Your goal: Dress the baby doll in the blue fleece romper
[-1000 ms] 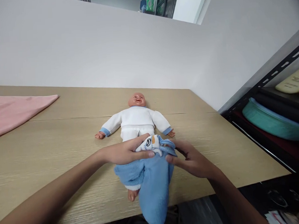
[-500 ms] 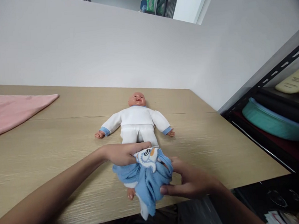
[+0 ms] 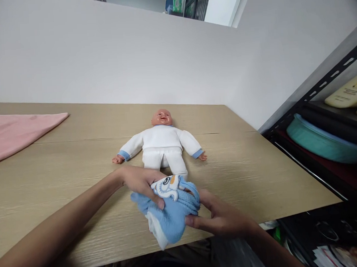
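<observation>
both hands on the blue garment, a bit apart, 1 each side of it. left hand (image 3: 142, 183) clamps the upper l part, thumb flat on the front, other fingers mostly hidden behind the fabric. right hand (image 3: 219, 219) grips the r side, thumb pressed on the front, fingers tucked at the bunched edge. garment (image 3: 175, 213) is fuzzy blue w/ a white patch (image 3: 166, 188) (eye + orange bit sewn on), white cloth showing at its lower l edge. it's held nr the front edge of the counter (image 3: 87, 166), over the doll's lower legs; can't tell if any of it is on a leg, feet hidden.

doll (image 3: 161, 137) lies on its back, head away from the person, arms spread, white top w/ blue cuffs + white pants, legs twd the hands. pink cloth (image 3: 20, 136) lies flat at far l of counter, well apart from doll. to the r, a black rack (image 3: 328, 79) w/ a teal basin (image 3: 319, 142) and, above it, a pale yellow bottle (image 3: 348, 92). white wall (image 3: 117, 61) behind, green pack (image 3: 177, 4) seen thru the opening up top.
</observation>
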{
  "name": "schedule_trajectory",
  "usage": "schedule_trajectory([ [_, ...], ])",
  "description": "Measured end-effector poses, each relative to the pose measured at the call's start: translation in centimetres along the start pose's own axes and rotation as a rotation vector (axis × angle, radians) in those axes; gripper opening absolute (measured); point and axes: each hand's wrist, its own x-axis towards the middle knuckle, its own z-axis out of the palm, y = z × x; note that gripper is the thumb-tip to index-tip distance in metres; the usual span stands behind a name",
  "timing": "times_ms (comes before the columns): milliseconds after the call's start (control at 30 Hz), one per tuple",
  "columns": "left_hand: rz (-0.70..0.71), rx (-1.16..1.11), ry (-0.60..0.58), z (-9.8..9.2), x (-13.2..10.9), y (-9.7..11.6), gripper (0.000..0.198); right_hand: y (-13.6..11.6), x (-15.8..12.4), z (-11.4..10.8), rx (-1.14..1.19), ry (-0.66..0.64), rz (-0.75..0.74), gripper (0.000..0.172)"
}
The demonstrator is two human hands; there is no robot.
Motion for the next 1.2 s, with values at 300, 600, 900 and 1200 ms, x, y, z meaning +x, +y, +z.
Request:
schedule_trajectory([
  [300,0.051,-0.037,0.17,0.3,0.1,0.6,0.05,-0.1,0.2,3.0,0.263,0.078,0.138,0.062],
  [600,0.028,0.194,0.355,2.2,1.4,1.5,0.032,1.1,1.0,4.6,-0.481,0.716,0.096,0.032],
  [900,-0.009,0.448,0.592,4.2,2.3,1.9,0.025,2.0,-0.5,5.2,-0.489,0.726,0.284,0.054],
  [1200,-0.224,0.788,0.536,5.5,3.0,1.3,0.039,4.8,-2.6,8.8,-0.518,0.868,0.271,0.057],
])
